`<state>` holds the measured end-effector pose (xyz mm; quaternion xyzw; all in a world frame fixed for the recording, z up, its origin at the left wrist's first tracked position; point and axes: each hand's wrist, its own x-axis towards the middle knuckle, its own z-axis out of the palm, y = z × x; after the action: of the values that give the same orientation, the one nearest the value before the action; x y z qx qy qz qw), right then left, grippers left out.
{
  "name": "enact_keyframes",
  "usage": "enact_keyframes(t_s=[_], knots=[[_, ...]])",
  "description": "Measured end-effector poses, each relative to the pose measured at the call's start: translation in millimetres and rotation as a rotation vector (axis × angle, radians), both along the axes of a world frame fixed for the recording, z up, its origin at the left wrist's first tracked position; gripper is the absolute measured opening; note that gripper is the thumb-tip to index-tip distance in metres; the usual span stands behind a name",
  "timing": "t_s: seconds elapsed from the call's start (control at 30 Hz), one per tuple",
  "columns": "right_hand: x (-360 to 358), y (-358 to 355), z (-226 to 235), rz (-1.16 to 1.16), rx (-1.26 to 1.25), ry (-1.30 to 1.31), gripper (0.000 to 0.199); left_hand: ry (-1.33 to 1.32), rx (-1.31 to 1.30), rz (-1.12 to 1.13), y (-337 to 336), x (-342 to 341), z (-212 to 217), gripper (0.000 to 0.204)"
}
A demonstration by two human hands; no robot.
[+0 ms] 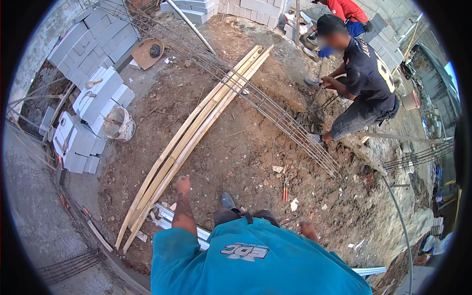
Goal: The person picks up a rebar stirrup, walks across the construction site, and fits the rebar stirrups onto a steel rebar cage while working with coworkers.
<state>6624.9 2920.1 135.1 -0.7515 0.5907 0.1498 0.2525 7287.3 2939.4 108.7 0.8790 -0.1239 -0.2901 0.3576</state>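
Observation:
My left hand (183, 185) hangs in front of me with its fingers curled in, and nothing shows in it. It is nearest to several long wooden battens (194, 132) lying side by side on the dirt. At my right side my right hand (309, 230) is partly visible, its fingers too unclear to read. Silver metal profiles (166, 214) stick out from under my left arm, and a similar metal piece (369, 271) shows at my lower right. On the ground ahead lies a red-handled tool (285, 190), like pliers or pincers.
A rebar cage (275, 115) crosses over the battens. Grey blocks (105, 96) are stacked at the left beside a dirty white bucket (119, 123). A co-worker in dark clothes (366, 81) bends over a trench; another in red (346, 10) is behind. A hose (400, 216) runs at right.

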Motion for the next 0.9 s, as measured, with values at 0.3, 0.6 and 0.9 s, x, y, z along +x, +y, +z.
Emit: enact_keyframes(t_s=[0.3, 0.6, 0.9], knots=[[57, -7, 59, -1.118, -0.066, -0.47, 0.029, 0.175, 0.218, -0.927, -37, -180, -43, 0.039], [39, 94, -82, -0.054, -0.092, 0.081, 0.038, 0.057, 0.105, -0.483, -73, -73, -17, 0.037], [83, 45, -28, -0.169, 0.15, 0.115, 0.04, -0.076, 0.265, -0.348, 18, 38, -42, 0.036]])
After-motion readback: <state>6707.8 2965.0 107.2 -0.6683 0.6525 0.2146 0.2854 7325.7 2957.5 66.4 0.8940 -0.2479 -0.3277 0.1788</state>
